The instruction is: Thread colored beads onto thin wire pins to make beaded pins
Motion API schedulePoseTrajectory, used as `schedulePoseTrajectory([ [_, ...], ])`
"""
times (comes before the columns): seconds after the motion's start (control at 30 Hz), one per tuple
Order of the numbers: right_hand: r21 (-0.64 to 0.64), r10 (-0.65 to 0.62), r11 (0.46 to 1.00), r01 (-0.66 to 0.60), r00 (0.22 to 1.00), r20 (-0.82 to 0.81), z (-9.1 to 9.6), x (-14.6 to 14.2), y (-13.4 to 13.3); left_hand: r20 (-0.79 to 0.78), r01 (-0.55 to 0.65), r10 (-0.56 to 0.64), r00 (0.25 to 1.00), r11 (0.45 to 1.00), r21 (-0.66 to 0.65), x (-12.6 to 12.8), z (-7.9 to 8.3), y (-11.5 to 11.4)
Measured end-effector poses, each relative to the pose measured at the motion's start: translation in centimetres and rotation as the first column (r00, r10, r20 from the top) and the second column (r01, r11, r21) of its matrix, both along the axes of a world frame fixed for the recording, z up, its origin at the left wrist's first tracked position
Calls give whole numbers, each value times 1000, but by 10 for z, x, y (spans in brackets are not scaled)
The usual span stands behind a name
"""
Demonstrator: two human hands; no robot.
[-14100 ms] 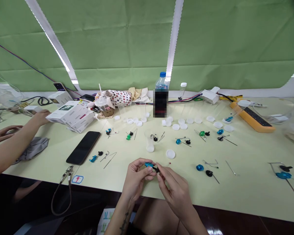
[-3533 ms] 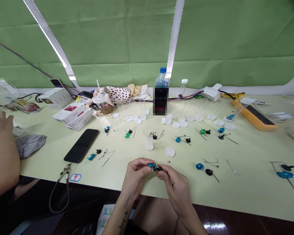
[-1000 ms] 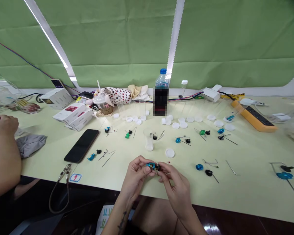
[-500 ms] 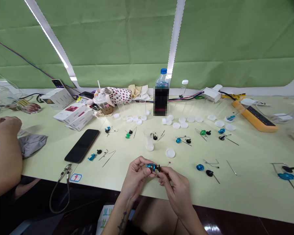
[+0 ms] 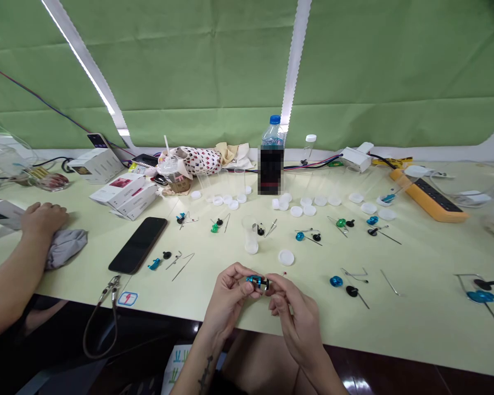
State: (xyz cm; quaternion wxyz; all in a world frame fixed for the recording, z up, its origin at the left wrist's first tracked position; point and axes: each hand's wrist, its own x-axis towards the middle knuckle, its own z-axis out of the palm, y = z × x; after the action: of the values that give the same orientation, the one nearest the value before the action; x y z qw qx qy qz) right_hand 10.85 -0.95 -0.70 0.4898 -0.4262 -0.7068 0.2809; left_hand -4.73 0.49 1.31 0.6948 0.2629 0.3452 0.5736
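Note:
My left hand [image 5: 229, 293] pinches a small metallic blue part [image 5: 253, 280] between thumb and fingers. A black disc piece [image 5: 265, 285] sits at the right end of that part. My right hand [image 5: 294, 312] is close beside it, index fingertip at the black disc and thumb drawn away from it; nothing shows between its fingers. Just beyond the hands are a clear plastic tube [image 5: 251, 236] standing upright, a white round cap [image 5: 286, 257] and a tiny red-tipped pin [image 5: 285, 273]. Sets of blue or green parts, black discs and bent metal wires [image 5: 355, 272] lie around.
A black phone [image 5: 138, 245] lies left, with white boxes [image 5: 125, 195] behind it. Another person's hand [image 5: 45, 218] rests at far left by a grey cloth [image 5: 67, 248]. Toward the back stand a bottle [image 5: 273, 134], a drink cup [image 5: 176, 176] and an orange power strip [image 5: 436, 200].
My right thumb has come away from the black disc, and the right fingers have loosened. At far left, the other person's hand has moved right and come down on the table.

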Motion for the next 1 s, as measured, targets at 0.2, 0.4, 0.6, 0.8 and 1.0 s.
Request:
schedulePoseTrajectory([
  [0.2,-51,-1,999,2,1000,15,-2,0,0,-9,-19,19,1000,1000,-11,1,2,-1],
  [0.4,-71,2,997,0,1000,17,-3,0,-1,-12,-22,22,1000,1000,-3,1,1,0],
  [0.6,-68,27,997,-25,999,24,-1,-1,0,-22,-44,44,999,999,-6,1,-1,0],
  [0.8,-39,58,998,-58,998,10,5,-1,-1,-27,-68,68,997,997,-18,1,-2,1],
  [1.0,-9,69,998,-69,998,-8,5,0,-3,-53,-67,66,996,998,-20,2,-2,1],
])
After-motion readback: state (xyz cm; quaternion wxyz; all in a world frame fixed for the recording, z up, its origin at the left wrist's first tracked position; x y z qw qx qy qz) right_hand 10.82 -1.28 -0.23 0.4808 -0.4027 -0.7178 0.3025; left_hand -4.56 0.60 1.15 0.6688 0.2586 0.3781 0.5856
